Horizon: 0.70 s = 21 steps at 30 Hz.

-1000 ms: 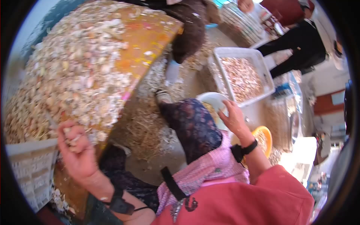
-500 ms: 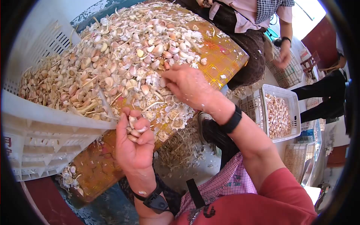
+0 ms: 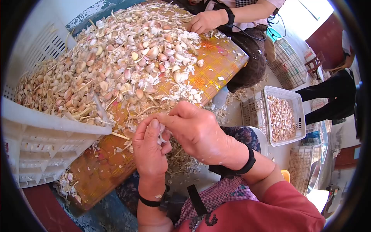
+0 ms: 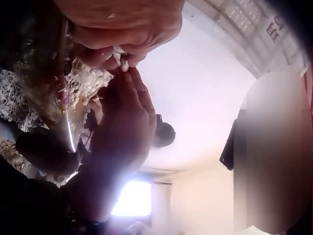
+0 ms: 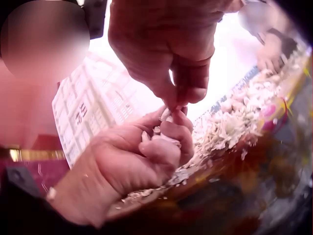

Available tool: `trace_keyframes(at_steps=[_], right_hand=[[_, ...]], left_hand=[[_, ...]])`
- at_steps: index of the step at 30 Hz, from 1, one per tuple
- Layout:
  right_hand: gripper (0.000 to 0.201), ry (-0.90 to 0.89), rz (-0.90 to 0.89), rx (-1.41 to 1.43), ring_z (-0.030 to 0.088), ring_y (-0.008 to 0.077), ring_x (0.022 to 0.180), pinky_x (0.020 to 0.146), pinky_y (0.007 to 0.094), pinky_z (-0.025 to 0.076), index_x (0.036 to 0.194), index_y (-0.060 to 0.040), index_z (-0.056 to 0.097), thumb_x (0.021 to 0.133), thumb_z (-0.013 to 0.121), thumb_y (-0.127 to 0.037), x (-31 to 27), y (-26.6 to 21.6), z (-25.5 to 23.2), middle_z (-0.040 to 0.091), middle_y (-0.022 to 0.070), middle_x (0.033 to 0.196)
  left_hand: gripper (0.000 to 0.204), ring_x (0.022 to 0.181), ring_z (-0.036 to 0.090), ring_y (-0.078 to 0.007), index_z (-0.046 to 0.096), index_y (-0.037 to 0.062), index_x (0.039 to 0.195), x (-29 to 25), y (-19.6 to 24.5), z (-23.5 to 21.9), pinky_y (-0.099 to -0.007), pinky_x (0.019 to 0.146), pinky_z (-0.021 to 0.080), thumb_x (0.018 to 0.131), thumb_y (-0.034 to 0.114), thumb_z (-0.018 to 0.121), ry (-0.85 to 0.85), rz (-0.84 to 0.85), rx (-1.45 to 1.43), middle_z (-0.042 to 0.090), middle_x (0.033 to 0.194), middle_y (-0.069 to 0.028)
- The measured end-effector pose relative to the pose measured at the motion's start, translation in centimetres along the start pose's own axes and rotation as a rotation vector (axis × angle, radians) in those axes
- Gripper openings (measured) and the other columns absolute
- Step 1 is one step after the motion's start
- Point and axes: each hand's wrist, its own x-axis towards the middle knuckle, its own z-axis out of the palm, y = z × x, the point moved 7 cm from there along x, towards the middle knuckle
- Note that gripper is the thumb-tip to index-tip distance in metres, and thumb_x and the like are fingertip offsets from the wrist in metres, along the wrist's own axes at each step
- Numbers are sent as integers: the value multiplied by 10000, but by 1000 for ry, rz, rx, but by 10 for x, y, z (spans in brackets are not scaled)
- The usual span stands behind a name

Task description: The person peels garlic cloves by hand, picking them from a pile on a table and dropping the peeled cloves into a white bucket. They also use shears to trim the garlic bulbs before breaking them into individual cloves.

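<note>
Garlic cloves (image 5: 159, 137) lie in my left hand (image 3: 150, 150), whose fingers curl round them. My right hand (image 3: 203, 135) meets it over the front edge of the table, thumb and fingertips pinching a garlic clove at the left fingertips. In the right wrist view the right hand (image 5: 164, 49) comes down from above onto the cupped left hand (image 5: 139, 159). Much of the pinched clove is hidden by the fingers. Behind the hands, a large heap of garlic cloves and papery skins (image 3: 127, 58) covers the patterned table (image 3: 212, 71).
A white plastic crate (image 3: 58, 143) lies at the table's left, its opening toward the heap. Another person's hand (image 3: 208, 21) reaches to the heap's far side. On the floor at right stands a white crate (image 3: 301, 116) of cloves, near other baskets (image 3: 303, 162). Skins litter the floor.
My right hand has gone from beside a white bucket at right, to the heap, then to my left hand. The head view has swung toward the table. The other person's hand has come onto the heap.
</note>
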Motion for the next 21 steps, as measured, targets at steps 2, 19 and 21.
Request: trace_keyframes(at_steps=[2, 19, 21], right_hand=[[242, -26, 131, 156, 613, 214, 734, 669, 301, 496, 1040, 16, 673, 802, 631, 12, -5, 12, -2, 604, 82, 828], [203, 58, 421, -396, 640, 374, 798, 721, 473, 496, 900, -41, 642, 837, 625, -234, 38, 124, -4, 645, 178, 852], [244, 150, 390, -300, 651, 297, 758, 691, 381, 502, 915, -29, 677, 809, 673, -250, 40, 119, 3, 655, 149, 822]], left_hand=[[191, 645, 498, -51, 585, 53, 1075, 1, -7, 2, -156, 432, 313, 951, 199, 572, -9, -28, -52, 556, 793, 13], [222, 748, 486, -138, 539, 75, 1108, 11, 2, -4, -250, 483, 426, 981, 254, 508, -129, -200, -607, 502, 908, -27], [225, 752, 491, -149, 541, 71, 1115, 12, 2, -8, -256, 491, 431, 984, 250, 503, -124, -192, -643, 507, 915, -25]])
